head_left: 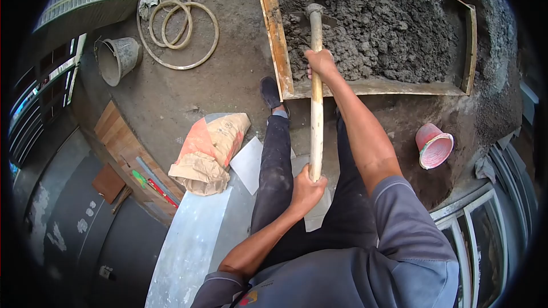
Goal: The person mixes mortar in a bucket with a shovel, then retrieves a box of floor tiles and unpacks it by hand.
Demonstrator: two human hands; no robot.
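Note:
Both my hands grip the pale wooden handle of a hoe [316, 114]. My left hand [309, 192] is wrapped round the handle's lower end, close to my body. Farther up, my right hand [322, 65] closes round the shaft near the trough's front edge. The hoe's metal head rests in grey wet mortar [394, 34], its blade partly buried. A shallow wooden trough [273, 28] holds the mortar, which is lumpy and heaped across most of it.
An opened paper cement bag [212, 151] lies at left by a grey sheet [191, 239]. A grey bucket [119, 60] and coiled hose [191, 37] are at upper left. A pink bucket [434, 146] tilts at right, near a white-framed window [485, 217]. Wooden boards [128, 148] lie left.

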